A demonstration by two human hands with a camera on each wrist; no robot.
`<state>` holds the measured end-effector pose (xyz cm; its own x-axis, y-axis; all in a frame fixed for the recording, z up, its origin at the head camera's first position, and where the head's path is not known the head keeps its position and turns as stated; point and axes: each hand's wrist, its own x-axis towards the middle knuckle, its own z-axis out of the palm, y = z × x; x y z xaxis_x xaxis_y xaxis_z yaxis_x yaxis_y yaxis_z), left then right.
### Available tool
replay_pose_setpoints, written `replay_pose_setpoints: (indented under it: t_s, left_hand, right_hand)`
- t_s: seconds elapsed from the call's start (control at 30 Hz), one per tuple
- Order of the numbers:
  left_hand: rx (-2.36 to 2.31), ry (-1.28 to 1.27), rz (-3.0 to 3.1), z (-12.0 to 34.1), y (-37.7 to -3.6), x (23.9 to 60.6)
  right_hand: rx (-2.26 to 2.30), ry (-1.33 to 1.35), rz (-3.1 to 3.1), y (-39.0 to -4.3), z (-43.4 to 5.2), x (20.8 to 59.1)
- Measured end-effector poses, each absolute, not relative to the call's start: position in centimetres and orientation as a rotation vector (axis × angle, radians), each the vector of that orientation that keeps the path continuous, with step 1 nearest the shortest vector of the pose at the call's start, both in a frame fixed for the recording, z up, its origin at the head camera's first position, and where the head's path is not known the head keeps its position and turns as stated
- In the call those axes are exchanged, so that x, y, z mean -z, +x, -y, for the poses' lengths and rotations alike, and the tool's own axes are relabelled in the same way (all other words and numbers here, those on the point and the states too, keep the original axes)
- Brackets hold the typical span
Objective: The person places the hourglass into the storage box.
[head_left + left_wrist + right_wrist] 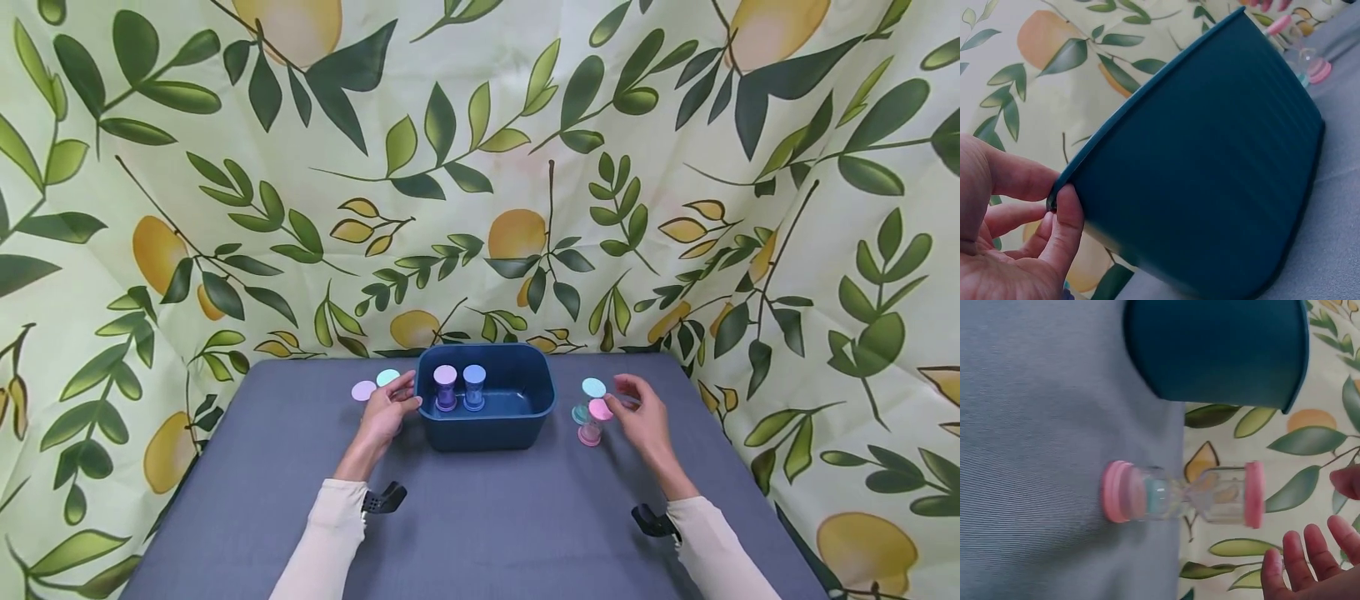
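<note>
My left hand pinches the left rim of a dark blue plastic bin between thumb and fingers, seen closely in the left wrist view. Inside the bin, towards its left end, a purple hourglass and a blue hourglass stand upright. To the right of the bin stands a pink-capped hourglass on the table. My right hand is beside its top, fingers spread and apart from it in the right wrist view. A teal hourglass stands just behind the pink one.
Left of the bin, partly hidden by my left hand, are a lilac-topped hourglass and a mint-topped hourglass. Everything stands on a grey-blue covered table. A lemon-patterned cloth hangs behind and at both sides.
</note>
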<state>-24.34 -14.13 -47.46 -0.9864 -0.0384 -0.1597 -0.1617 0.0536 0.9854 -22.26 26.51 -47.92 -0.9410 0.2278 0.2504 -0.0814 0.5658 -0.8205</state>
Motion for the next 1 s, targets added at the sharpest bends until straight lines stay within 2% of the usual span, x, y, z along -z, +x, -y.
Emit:
replay_pose_setpoints:
  t_s: [0.33, 1.0]
  left_hand:
    - [-2.078, -0.230, -2.228, 14.1, -24.1, 47.5]
    - [-2.134, -0.187, -2.179, 14.0, -24.2, 47.7]
  right_hand:
    - [-1.482, -0.187, 2.561, -21.8, -27.1, 50.4]
    - [-1.602, -0.239, 2.503, -22.2, -26.4, 52.4]
